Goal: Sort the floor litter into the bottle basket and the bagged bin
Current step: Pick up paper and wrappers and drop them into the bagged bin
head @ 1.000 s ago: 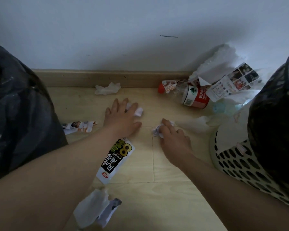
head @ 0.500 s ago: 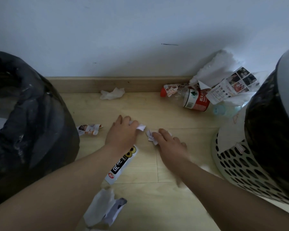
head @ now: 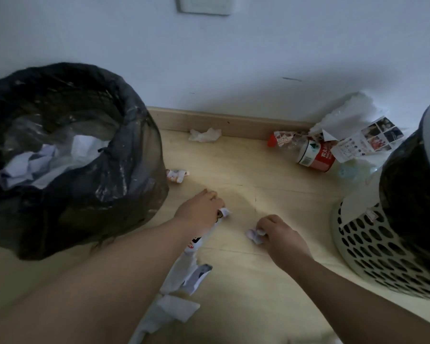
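Note:
My left hand holds a small white paper scrap just above the wooden floor, fingers curled round it. My right hand pinches a crumpled white paper ball at its fingertips. The black bagged bin stands at the left, its mouth open with white papers inside. The white perforated basket stands at the right, partly behind a dark bag. A clear plastic bottle with a red label lies by the wall at the right.
A white tissue lies by the skirting board. A small printed wrapper sits next to the bin. A printed carton strip and torn white papers lie under my left forearm. A photo leaflet and a white bag pile up at the right.
Both hands have closed on their paper scraps and drawn back toward me. The view has lifted, showing the bin's open mouth.

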